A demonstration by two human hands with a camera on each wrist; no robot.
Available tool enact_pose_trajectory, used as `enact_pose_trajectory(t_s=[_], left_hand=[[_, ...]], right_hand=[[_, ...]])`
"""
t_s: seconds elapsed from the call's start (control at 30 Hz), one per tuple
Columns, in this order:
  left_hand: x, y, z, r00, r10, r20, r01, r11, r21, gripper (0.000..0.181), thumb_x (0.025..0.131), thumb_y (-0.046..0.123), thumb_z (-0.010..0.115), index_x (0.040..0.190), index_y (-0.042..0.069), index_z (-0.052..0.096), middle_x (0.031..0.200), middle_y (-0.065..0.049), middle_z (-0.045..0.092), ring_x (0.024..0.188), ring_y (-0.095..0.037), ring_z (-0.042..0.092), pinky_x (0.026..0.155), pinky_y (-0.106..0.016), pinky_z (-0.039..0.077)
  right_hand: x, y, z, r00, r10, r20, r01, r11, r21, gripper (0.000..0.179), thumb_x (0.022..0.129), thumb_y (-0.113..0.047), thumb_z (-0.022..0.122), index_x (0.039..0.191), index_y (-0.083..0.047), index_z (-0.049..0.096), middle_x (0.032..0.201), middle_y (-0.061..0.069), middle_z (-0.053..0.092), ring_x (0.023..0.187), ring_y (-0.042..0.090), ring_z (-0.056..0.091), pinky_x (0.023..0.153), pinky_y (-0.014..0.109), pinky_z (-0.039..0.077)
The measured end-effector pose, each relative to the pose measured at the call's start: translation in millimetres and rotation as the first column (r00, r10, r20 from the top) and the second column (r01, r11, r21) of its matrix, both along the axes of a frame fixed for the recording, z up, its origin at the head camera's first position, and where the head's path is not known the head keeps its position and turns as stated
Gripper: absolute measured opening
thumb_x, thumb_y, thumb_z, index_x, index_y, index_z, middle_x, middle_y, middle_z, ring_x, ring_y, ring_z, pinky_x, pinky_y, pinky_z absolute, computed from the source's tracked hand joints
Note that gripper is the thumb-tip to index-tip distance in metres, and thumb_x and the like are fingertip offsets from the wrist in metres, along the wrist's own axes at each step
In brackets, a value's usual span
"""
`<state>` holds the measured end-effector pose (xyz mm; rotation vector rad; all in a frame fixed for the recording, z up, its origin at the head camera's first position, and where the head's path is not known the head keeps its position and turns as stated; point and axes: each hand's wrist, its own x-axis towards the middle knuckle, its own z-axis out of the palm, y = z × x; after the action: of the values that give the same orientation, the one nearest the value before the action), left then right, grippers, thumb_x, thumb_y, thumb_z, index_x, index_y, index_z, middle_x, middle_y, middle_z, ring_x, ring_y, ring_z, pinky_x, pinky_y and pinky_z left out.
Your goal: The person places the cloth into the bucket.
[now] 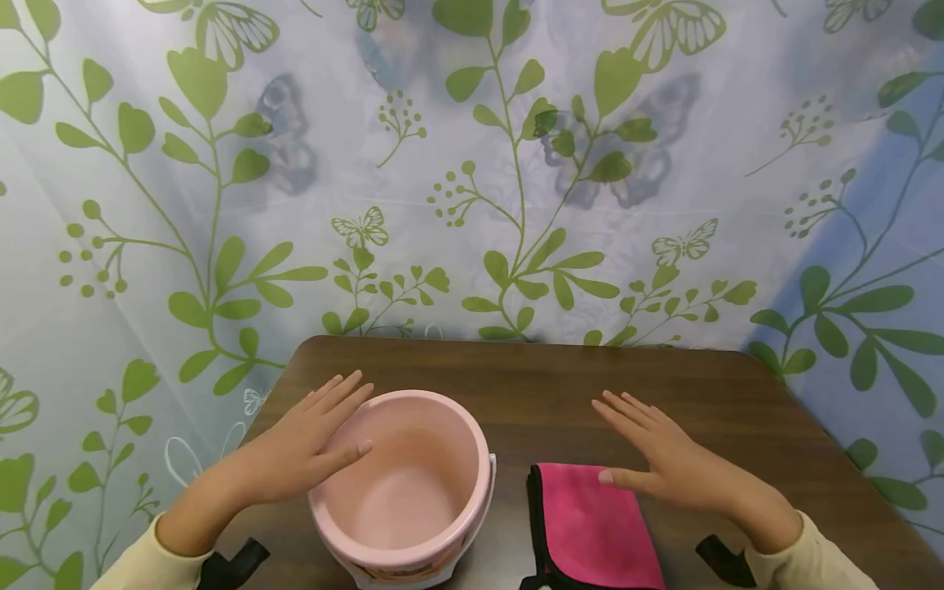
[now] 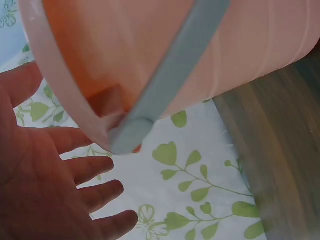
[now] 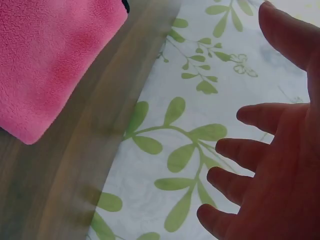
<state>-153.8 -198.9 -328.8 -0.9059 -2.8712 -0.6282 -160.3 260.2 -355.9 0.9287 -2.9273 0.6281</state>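
Observation:
A pink bucket [image 1: 413,524] with a pale handle [image 2: 175,65] stands on the table in front of me. My left hand [image 1: 302,447] is held out at its left rim, fingers straight and thumb reaching over the opening in the head view. Farther right lies a folded bright pink cloth [image 1: 593,524] with black edging. Above the cloth's right side my right hand [image 1: 667,455] is spread with straight fingers, palm facing inward, holding nothing. The cloth [image 3: 55,60] also shows in the right wrist view, apart from the fingers.
The dark wooden table [image 1: 546,401] has rounded far corners. Behind and around it hangs a pale curtain [image 1: 413,229] printed with green leaves and butterflies. A black strap [image 1: 232,565] sits at the left wrist, another black strap [image 1: 726,561] at the right.

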Motion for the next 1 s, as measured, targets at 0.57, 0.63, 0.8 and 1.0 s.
enact_pose_trajectory(t_s=[0.57, 0.63, 0.8, 1.0], left_hand=[[3.2, -9.6, -15.6, 0.994, 0.049, 0.096, -0.058, 0.994, 0.087, 0.059, 0.091, 0.043, 0.043, 0.141, 0.021, 0.021, 0.145, 0.002, 0.013, 0.131, -0.02, 0.008, 0.098, -0.047, 0.02], [3.4, -10.1, -16.3, 0.994, 0.052, 0.093, -0.061, 0.993, 0.099, 0.057, 0.092, 0.041, 0.042, 0.141, 0.02, 0.021, 0.144, 0.001, 0.014, 0.13, -0.02, 0.011, 0.098, -0.046, 0.021], [3.5, -11.2, -18.1, 0.995, 0.059, 0.078, -0.069, 0.99, 0.123, 0.054, 0.094, 0.037, 0.04, 0.141, 0.016, 0.024, 0.144, -0.002, 0.017, 0.129, -0.023, 0.016, 0.097, -0.048, 0.022], [1.2, -10.7, -21.8, 0.998, 0.05, 0.04, -0.055, 0.99, 0.131, 0.053, 0.093, 0.035, 0.042, 0.139, 0.014, 0.028, 0.142, -0.005, 0.023, 0.128, -0.025, 0.02, 0.096, -0.05, 0.024]], right_hand=[[4.9, 13, -33.9, 0.997, 0.012, 0.079, -0.008, 0.999, -0.047, 0.083, 0.073, -0.048, 0.065, 0.141, -0.021, 0.024, 0.142, 0.002, 0.021, 0.129, 0.029, 0.013, 0.094, 0.058, 0.012], [5.6, 14, -37.2, 0.995, 0.02, 0.1, -0.014, 0.998, -0.056, 0.084, 0.073, -0.047, 0.065, 0.141, -0.02, 0.023, 0.142, 0.002, 0.021, 0.129, 0.03, 0.012, 0.095, 0.058, 0.011], [7.0, 17, -44.7, 0.994, 0.03, 0.109, -0.024, 0.998, -0.054, 0.089, 0.07, -0.047, 0.068, 0.141, -0.019, 0.022, 0.142, 0.004, 0.021, 0.128, 0.031, 0.013, 0.094, 0.057, 0.012], [9.6, 23, -48.5, 0.988, -0.001, 0.156, 0.008, 0.999, -0.045, 0.092, 0.067, -0.047, 0.071, 0.141, -0.022, 0.022, 0.142, 0.004, 0.022, 0.128, 0.031, 0.016, 0.093, 0.057, 0.021]])
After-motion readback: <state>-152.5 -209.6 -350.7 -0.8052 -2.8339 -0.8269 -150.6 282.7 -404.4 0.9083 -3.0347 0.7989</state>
